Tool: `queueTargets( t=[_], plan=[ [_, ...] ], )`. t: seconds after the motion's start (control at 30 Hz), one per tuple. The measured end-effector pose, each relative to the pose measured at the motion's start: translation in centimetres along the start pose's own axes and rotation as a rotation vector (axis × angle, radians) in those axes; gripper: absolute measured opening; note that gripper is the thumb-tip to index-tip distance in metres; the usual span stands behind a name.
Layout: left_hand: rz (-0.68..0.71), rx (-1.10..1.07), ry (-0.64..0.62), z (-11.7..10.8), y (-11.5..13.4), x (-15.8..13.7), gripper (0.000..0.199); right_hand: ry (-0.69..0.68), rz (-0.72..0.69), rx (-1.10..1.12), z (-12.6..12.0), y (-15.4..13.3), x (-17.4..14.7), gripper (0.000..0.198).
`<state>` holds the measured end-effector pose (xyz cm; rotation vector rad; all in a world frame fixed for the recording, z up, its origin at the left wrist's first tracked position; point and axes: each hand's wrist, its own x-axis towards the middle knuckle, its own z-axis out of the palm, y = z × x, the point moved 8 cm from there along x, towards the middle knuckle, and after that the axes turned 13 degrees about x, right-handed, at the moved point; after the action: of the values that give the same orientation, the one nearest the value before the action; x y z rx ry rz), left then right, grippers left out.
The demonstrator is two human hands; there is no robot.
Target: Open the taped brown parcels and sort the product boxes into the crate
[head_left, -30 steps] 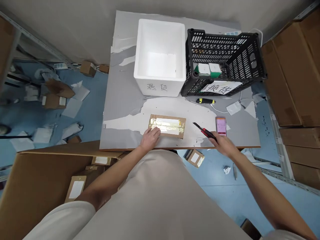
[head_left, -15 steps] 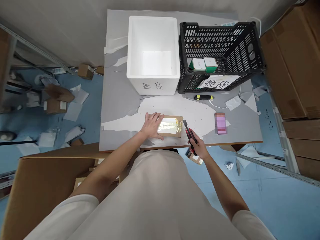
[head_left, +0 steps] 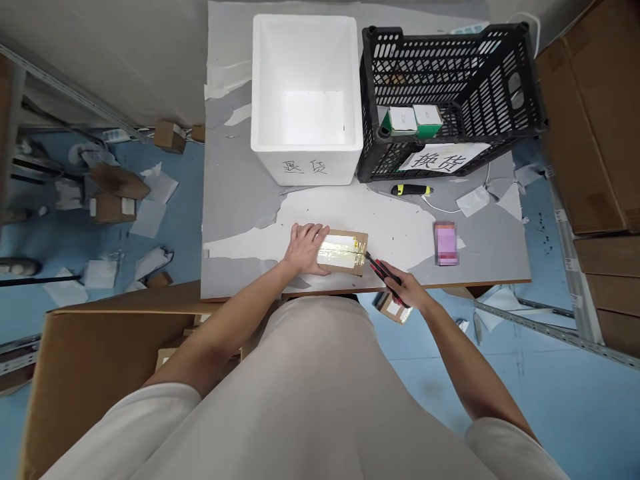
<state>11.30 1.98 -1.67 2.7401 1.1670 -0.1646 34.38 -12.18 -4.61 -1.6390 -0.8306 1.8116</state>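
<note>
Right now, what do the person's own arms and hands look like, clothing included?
Both forearms are bare below short, pale grey sleeves, which match the plain, pale grey shirt. The left hand and right hand are ungloved, and no watch or bracelet shows on either wrist. Any rings would be too small to make out.

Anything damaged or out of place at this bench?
Yes. The grey table covering looks torn: ragged edges border a white patch near the taped parcel. Loose papers and a carton with an open flap lie scattered on the blue floor to the left, untidy for a workspace.
</note>
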Motion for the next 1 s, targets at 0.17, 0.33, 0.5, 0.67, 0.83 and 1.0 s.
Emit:
queueTargets(
  t=[0.17, 0.33, 0.5, 0.67, 0.83, 1.0],
  plan=[
    [-0.016, -0.018, -0.018, 0.1, -0.1, 0.0, 0.118, -0.003, 0.035, -0.006, 1.6, 2.1, -1.4, 0.065],
    [-0.059, -0.026, 0.007, -0.3, -0.3, 0.0, 0.117, 0.025, 0.101, -0.031, 1.6, 6.2, -5.2, 0.063],
    [-0.351, -0.015, 0.030, -0.6, -1.7, -0.5, 0.115, 0.345, -0.076, 0.131, -2.0, 5.1, -6.2, 0.077],
    [-0.610, -0.142, -0.015, 0.8, -2.1, -3.9, 0.090, 0.290, -0.175, 0.243, 3.5, 0.5, 0.2, 0.057],
    [-0.508, -0.412, -0.013, 3.0, 0.3, -7.4, 0.068, 0.184, -0.149, 0.234, 9.2, -2.1, 4.5, 0.046],
    [-0.500, -0.389, 0.083, 2.2, -0.9, -7.2, 0.074, 0.220, -0.149, 0.260, 8.9, -2.1, 3.8, 0.044]
  ],
)
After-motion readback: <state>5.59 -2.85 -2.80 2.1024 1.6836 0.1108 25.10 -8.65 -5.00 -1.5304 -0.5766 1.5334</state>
